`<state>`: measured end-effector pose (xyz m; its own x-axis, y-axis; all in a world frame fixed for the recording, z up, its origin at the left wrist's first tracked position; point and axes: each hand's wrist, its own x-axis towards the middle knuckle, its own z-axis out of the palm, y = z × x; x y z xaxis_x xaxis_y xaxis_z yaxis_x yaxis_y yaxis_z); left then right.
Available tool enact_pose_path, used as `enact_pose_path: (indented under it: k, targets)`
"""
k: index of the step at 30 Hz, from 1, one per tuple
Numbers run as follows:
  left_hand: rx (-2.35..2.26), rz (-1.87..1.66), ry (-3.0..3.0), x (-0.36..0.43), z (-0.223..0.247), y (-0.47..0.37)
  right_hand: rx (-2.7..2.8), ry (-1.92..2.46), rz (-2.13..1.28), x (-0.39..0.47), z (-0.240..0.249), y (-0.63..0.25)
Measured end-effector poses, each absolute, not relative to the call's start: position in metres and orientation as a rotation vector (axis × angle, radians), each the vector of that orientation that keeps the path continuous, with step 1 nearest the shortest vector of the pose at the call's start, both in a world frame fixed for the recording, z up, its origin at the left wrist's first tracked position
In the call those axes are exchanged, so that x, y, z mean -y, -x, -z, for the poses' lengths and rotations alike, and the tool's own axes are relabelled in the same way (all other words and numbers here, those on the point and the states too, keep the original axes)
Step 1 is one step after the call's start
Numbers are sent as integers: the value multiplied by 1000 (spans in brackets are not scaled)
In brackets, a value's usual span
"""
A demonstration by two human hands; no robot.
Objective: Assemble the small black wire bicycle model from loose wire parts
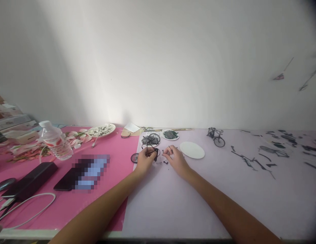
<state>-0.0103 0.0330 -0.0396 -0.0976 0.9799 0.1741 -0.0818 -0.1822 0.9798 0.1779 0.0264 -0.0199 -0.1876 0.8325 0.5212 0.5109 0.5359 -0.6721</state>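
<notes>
My left hand is closed around a small black model bicycle, whose spoked wheel shows left of the fingers. The hand hides much of its frame. Just to the right, my right hand has thumb and forefinger pinched together; whatever lies between them is too small to make out. Small dark parts lie on the pale sheet between the hands. Behind the left hand, black spoked wheels rest on a plate. A plate with dark green pieces stands beside it.
A white plate lies right of my right hand. Another model bicycle stands behind it. Dark loose parts spread over the right side. On the pink left side are a phone, a water bottle, a black box and cables.
</notes>
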Motion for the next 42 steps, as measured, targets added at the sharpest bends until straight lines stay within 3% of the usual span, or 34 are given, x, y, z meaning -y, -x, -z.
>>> enact_pose_path:
  k: [16,27,42]
  targets:
    - [-1095,-1417,-1441,-20,40,2,1944,1067,-401,-20,22,-168]
    - [-1070,-1391,-1561,-11,33,1,1826,1022,-608,-16,18,-167]
    - [-1072,-1372,-1705,-15,39,-1,1830,1061,-370,-23,26,-169]
